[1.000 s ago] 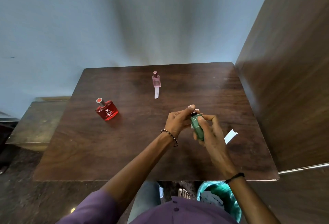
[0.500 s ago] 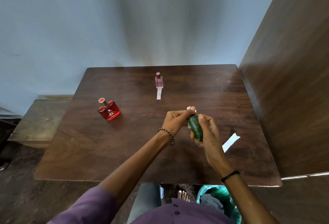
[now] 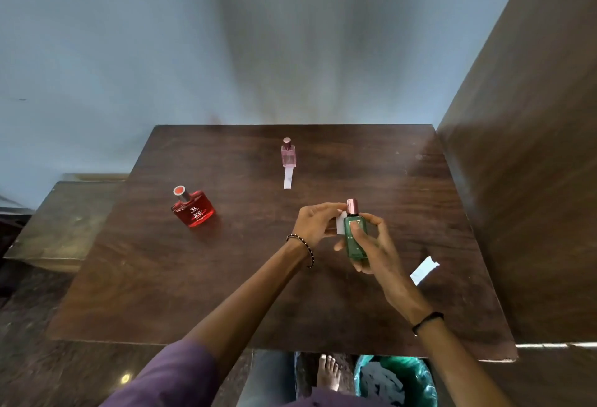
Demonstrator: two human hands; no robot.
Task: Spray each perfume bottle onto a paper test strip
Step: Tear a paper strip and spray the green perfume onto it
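Observation:
My right hand (image 3: 374,248) grips a green perfume bottle (image 3: 355,235) with a pink cap, held upright above the dark wooden table (image 3: 226,277). Just left of the bottle, my left hand (image 3: 318,222) pinches a small white paper test strip (image 3: 341,223) close to the bottle's top. A red perfume bottle (image 3: 193,208) stands at the left of the table. A small pink perfume bottle (image 3: 288,154) stands at the back centre, with a white strip (image 3: 287,179) lying in front of it. Another white strip (image 3: 424,270) lies on the table to the right of my right hand.
A tall brown wooden panel (image 3: 533,180) borders the table's right side. A low wooden bench (image 3: 64,222) sits left of the table. A green-lined bin (image 3: 394,380) and a bare foot (image 3: 329,374) show under the near edge. A pale wall rises behind.
The green bottle has turned upright in my right hand, so its pink cap now shows. My left hand still holds the strip beside it. The view has shifted slightly.

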